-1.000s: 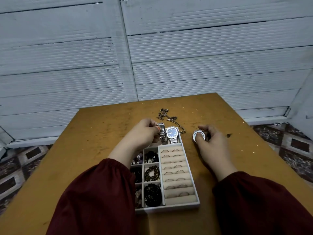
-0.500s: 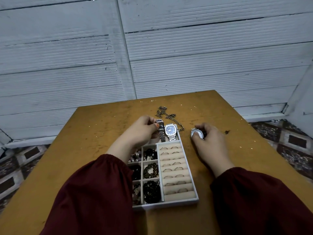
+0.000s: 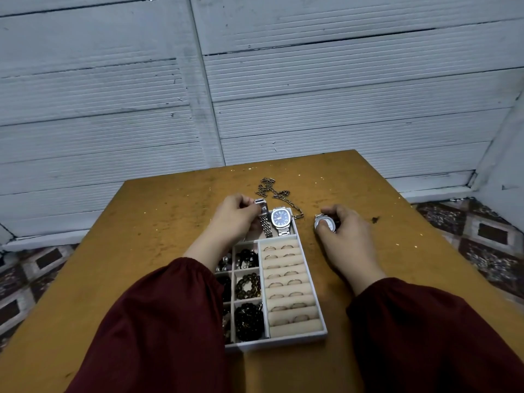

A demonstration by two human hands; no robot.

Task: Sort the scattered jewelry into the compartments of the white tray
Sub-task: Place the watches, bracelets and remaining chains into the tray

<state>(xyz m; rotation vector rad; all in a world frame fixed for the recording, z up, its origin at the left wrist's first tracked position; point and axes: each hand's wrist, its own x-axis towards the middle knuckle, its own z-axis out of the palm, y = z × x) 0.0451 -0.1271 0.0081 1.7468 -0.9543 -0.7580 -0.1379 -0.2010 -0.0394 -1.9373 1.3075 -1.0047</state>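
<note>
Two dark red fabric sleeves, the left [image 3: 158, 321] and the right [image 3: 425, 336], fill the near edge of the view. Between them lies one rectangular white tray [image 3: 283, 339] on an ochre wooden table [image 3: 170, 222] with a scuffed, speckled top.

The tray's right half holds a stack of padded beige ring rolls [image 3: 289, 290]. Thin silver rings [image 3: 295, 294] sit two to a slot in seven slots, about fourteen in all. Its left half has small square compartments in two columns, the left one partly under the left sleeve. In the visible column there is a black bead bracelet [image 3: 249, 321] nearest, then a brown bead bracelet [image 3: 249, 285], then more dark beads.

There are three watches. A silver watch with a rounded-square blue dial [image 3: 281, 218] lies in the tray's far compartment. Just left of it, in the same compartment, is a slim silver watch with a fine-link band [image 3: 265, 225]. The left hand [image 3: 235, 217] pinches its far end between fingertips. The right hand [image 3: 346, 231], on the table to the right of the tray, has its fingers curled round a round white-dial watch [image 3: 325, 223]. The dial markings are too small to read.

Beyond the tray, one silver link chain [image 3: 276, 192] lies in loose loops on the table. Behind stand a white grooved plank wall [image 3: 340, 109] and dark patterned floor tiles [image 3: 482, 236].
</note>
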